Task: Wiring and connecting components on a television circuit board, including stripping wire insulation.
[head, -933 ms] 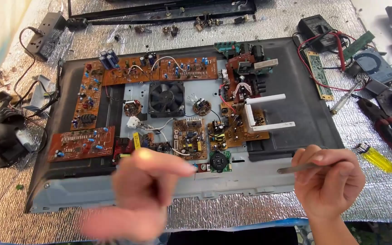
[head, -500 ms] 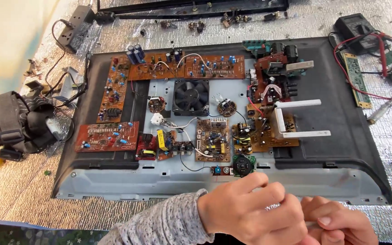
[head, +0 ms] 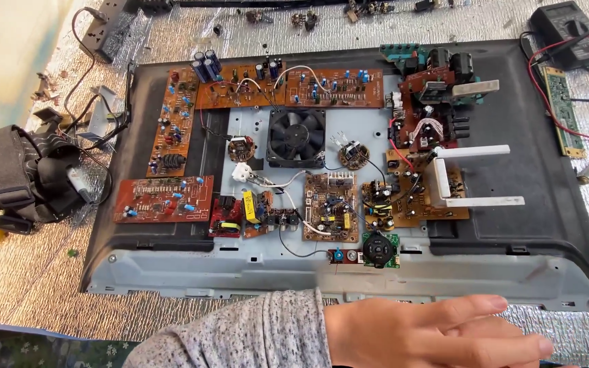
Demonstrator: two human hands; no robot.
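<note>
Where foil mat (head: 444, 20) spreads, boards (head: 288, 85)

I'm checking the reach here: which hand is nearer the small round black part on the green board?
Left. The left hand lies just below the round black part; the right hand is out of view.

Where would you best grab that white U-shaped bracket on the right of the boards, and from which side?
Probably by the long lower arm of the white bracket, coming from the right. Both arms point right and end over bare black panel, so fingers can pinch there without touching the crowded brown circuit board under its closed end. The left hand lies flat nearby.
</note>
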